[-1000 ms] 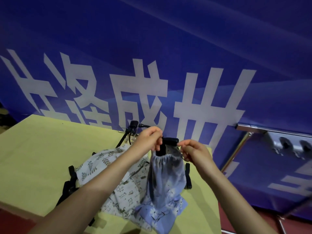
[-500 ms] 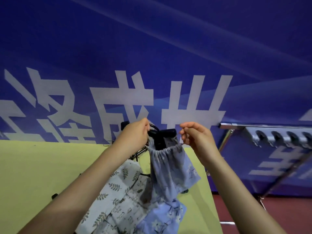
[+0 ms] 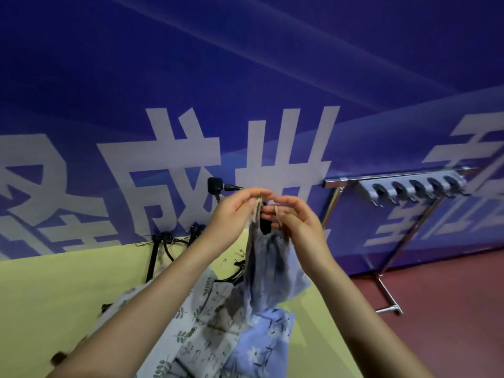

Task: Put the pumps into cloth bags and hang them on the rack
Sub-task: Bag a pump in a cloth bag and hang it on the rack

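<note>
I hold a blue-grey cloth bag (image 3: 268, 264) up above the yellow table (image 3: 54, 290). A black pump handle (image 3: 264, 226) pokes out of its gathered mouth. My left hand (image 3: 236, 216) pinches the drawstring at the bag's top left. My right hand (image 3: 296, 222) pinches the beige drawstring loop at the top right, close against the left hand. The rack (image 3: 414, 185), a chrome bar with a grey strip of several hooks, stands to the right, apart from the bag.
More patterned cloth bags (image 3: 196, 323) lie heaped on the table under my arms. Black pumps and hoses (image 3: 161, 246) lie at the table's far edge. The rack's chrome legs (image 3: 387, 293) stand on the red floor. A blue banner wall is behind.
My hands have lifted the bag higher and come together at its mouth, which is now drawn tighter. The view has swung right, so more of the rack shows.
</note>
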The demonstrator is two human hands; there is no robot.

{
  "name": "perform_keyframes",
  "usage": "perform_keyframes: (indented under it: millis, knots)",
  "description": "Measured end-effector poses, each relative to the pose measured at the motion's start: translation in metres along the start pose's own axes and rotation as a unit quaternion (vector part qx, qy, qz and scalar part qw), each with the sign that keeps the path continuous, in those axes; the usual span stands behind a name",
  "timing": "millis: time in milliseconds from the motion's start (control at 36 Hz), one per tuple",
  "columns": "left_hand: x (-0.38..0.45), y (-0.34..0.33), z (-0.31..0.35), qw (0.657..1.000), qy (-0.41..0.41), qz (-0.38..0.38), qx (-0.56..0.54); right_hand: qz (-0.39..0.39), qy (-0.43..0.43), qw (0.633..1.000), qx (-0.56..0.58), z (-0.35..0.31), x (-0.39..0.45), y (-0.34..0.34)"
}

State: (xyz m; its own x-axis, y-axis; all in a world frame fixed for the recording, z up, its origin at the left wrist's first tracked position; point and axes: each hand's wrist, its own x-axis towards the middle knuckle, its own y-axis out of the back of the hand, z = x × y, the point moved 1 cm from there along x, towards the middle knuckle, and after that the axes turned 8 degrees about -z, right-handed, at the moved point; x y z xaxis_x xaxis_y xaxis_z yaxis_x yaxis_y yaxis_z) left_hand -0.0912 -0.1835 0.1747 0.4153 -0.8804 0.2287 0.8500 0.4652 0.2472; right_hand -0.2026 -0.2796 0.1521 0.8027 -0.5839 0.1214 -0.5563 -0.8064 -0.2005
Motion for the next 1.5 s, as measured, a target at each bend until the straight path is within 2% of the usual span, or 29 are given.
perform_keyframes:
  millis: [111,250,361,500,583,694,750,833,889,944,1000,1056,1111,1167,1222,1389,1444,1500]
  knots:
    - [-0.006,-0.007,-0.007,0.999,0.004,-0.036,-0.028,0.021,-0.001,1.0,0.002,0.005,-0.007,-0.009]
    - [0.001,-0.011,-0.01,0.998,0.021,-0.031,-0.044,-0.012,-0.001,1.0,0.013,0.008,-0.007,-0.014]
    - [0.009,-0.013,-0.02,0.995,0.052,-0.052,0.064,0.0,0.023,0.999,-0.028,0.004,-0.002,0.006]
    - [0.011,-0.031,-0.03,0.974,0.072,-0.121,0.178,-0.051,0.025,0.997,-0.043,-0.008,-0.005,0.03]
    - [0.019,-0.043,-0.028,0.968,0.04,-0.129,0.212,-0.096,0.018,0.994,-0.049,-0.018,-0.002,0.047]
    - [0.04,-0.062,-0.025,0.967,-0.011,-0.096,0.235,-0.126,0.004,0.991,-0.041,-0.025,0.007,0.076]
    - [0.055,-0.078,-0.022,0.978,-0.007,-0.119,0.169,-0.127,0.004,0.991,-0.029,-0.029,0.014,0.096]
    - [0.074,-0.109,-0.021,0.981,0.056,-0.169,0.07,-0.126,-0.001,0.992,-0.005,-0.034,0.026,0.135]
    - [0.089,-0.13,-0.025,0.982,0.083,-0.163,0.044,-0.132,-0.016,0.991,-0.003,-0.036,0.033,0.167]
    - [0.108,-0.149,-0.031,0.984,0.068,-0.145,0.08,-0.152,-0.036,0.987,-0.035,-0.036,0.04,0.202]
    - [0.127,-0.17,-0.039,0.973,0.043,-0.132,0.182,-0.172,-0.056,0.978,-0.106,-0.035,0.047,0.241]
    - [0.142,-0.187,-0.048,0.955,0.059,-0.13,0.261,-0.194,-0.082,0.964,-0.16,-0.032,0.052,0.27]
    - [0.158,-0.214,-0.054,0.943,0.077,-0.138,0.292,-0.219,-0.104,0.947,-0.212,-0.03,0.058,0.303]
    - [0.165,-0.231,-0.057,0.935,0.083,-0.147,0.311,-0.227,-0.124,0.936,-0.238,-0.024,0.063,0.321]
    - [0.191,-0.274,-0.059,0.929,0.088,-0.155,0.323,-0.214,-0.133,0.933,-0.257,-0.02,0.07,0.37]
    - [0.222,-0.345,-0.089,0.915,0.142,-0.149,0.347,-0.192,-0.133,0.889,-0.395,0.015,0.076,0.453]
    - [0.234,-0.361,-0.097,0.912,0.167,-0.146,0.344,-0.195,-0.141,0.889,-0.389,0.028,0.078,0.477]
    - [0.246,-0.369,-0.105,0.917,0.196,-0.136,0.319,-0.194,-0.15,0.906,-0.346,0.039,0.082,0.494]
